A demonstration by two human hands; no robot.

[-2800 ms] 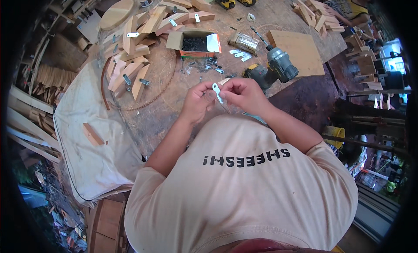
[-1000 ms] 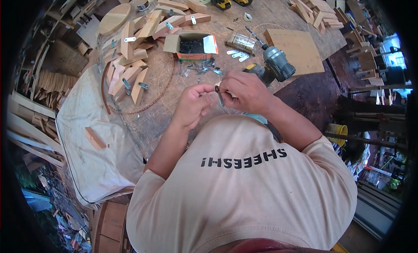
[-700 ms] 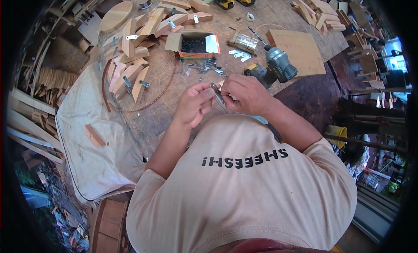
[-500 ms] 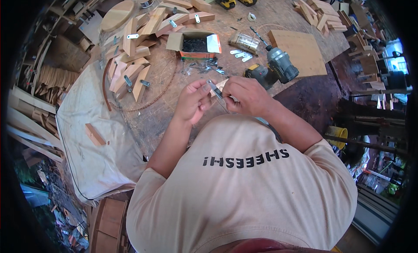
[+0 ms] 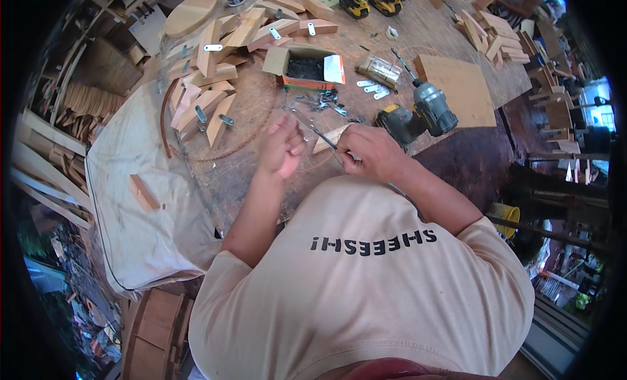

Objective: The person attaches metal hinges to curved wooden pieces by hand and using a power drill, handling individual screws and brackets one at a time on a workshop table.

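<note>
Near the table's front edge, my left hand is closed with its fingers curled. A small shiny bit shows at its fingers, but what it holds is not clear. My right hand pinches a thin dark metal strip, which points up and left toward my left hand. A pale wooden piece lies behind the strip, beside my right fingers. Beyond the hands are loose dark screws and an open box of screws. Several small metal plates lie to its right.
A cordless driver with a long bit stands right of my hands, by a flat wooden board. Angled wooden pieces with metal plates are heaped at left. A pale cloth carries one wood block.
My left hand has moved away from my right hand and its fingers have curled in. The metal piece that both hands were at now shows at my right fingers. The view has shifted slightly.
</note>
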